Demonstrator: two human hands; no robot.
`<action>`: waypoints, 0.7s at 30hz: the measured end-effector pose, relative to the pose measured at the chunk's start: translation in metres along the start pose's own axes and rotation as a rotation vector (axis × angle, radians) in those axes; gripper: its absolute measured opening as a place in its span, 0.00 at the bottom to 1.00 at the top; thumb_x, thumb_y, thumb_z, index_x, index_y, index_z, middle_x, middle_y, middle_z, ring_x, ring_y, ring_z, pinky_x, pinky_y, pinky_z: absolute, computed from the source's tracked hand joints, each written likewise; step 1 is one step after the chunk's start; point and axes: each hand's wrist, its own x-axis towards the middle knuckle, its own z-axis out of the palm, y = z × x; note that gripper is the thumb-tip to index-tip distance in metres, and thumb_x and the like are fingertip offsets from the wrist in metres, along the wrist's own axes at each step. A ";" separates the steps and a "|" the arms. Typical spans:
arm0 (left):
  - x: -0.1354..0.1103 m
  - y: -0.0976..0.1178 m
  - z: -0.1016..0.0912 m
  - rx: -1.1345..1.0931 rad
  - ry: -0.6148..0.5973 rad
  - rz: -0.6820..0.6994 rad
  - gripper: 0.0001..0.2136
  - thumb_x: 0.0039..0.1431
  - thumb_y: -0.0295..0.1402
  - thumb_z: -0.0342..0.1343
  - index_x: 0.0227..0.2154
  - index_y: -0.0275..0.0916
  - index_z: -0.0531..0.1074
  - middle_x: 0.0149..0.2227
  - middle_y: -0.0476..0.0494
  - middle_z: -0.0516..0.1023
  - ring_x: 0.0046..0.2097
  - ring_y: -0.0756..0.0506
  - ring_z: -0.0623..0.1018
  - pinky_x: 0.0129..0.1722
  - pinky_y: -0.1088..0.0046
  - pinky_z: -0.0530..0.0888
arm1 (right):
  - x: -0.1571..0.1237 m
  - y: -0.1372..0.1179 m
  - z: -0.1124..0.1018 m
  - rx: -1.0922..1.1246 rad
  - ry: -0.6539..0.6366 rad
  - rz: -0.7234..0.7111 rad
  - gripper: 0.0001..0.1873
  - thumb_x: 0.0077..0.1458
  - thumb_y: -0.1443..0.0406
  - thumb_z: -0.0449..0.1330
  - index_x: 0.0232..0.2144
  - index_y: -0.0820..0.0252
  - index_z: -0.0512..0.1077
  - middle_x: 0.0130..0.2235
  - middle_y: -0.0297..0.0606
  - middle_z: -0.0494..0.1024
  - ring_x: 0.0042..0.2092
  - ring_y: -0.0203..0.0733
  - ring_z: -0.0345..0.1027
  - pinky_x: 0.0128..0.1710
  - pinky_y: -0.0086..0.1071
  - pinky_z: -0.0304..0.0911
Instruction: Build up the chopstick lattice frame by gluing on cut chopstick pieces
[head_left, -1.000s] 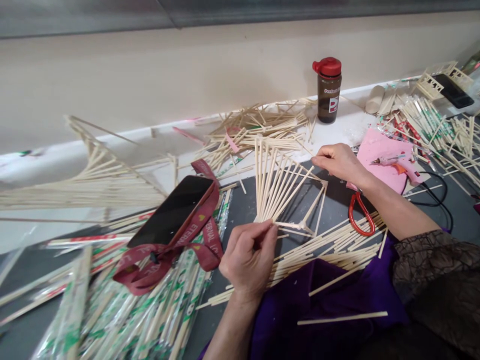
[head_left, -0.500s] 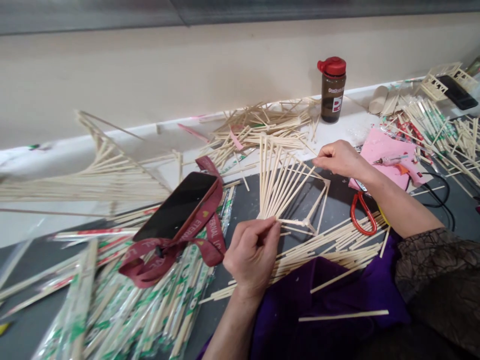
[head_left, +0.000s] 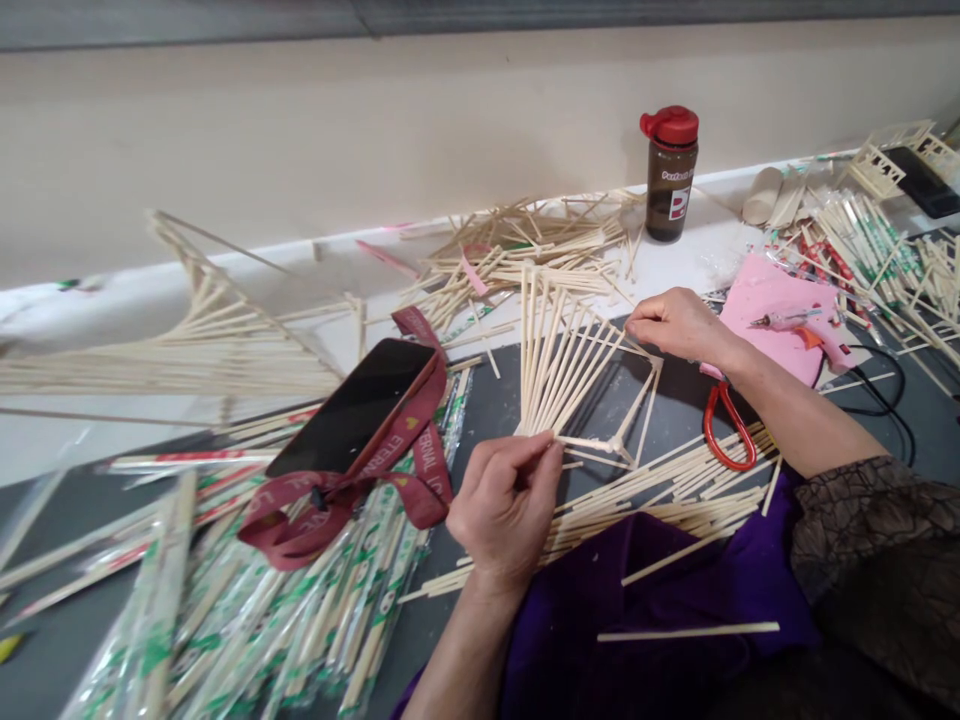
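A fan-shaped frame of pale wooden chopsticks (head_left: 561, 360) stands on the dark mat between my hands. Its sticks spread upward from a narrow base, and a thinner angled section (head_left: 616, 445) reaches out to the right. My left hand (head_left: 506, 505) is closed in a pinch at the bottom corner of the frame, where the sticks meet. With thumb and index finger together, my right hand (head_left: 679, 325) grips the upper end of the fan's rightmost stick. Glue-like lumps show at the joints. Loose chopsticks (head_left: 652, 500) lie just in front of the frame.
Wrapped chopsticks (head_left: 300, 600) and a phone (head_left: 356, 405) with a red strap lie left. Behind them stands a larger stick structure (head_left: 225, 330). A bottle (head_left: 671, 175) is at the back. Red-handled scissors (head_left: 727, 430) and a pink glue gun (head_left: 814, 330) lie right.
The view has shifted slightly. Both hands keep the same grip on the chopstick frame, and its rightmost stick leans slightly further in toward the others at the top.
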 end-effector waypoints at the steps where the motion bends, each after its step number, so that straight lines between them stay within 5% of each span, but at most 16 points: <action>1: 0.000 0.000 0.000 -0.004 0.001 0.002 0.04 0.51 0.25 0.63 0.31 0.39 0.75 0.28 0.50 0.77 0.25 0.53 0.73 0.24 0.79 0.70 | 0.000 0.001 0.000 0.003 0.002 -0.008 0.13 0.49 0.66 0.52 0.20 0.64 0.74 0.18 0.30 0.64 0.24 0.30 0.56 0.28 0.28 0.49; 21: -0.001 0.000 0.000 -0.007 0.002 0.020 0.05 0.52 0.25 0.63 0.32 0.40 0.75 0.29 0.49 0.78 0.27 0.52 0.75 0.25 0.78 0.71 | -0.001 0.008 0.012 0.125 0.072 0.047 0.15 0.52 0.61 0.54 0.20 0.64 0.72 0.17 0.31 0.66 0.24 0.30 0.57 0.28 0.28 0.51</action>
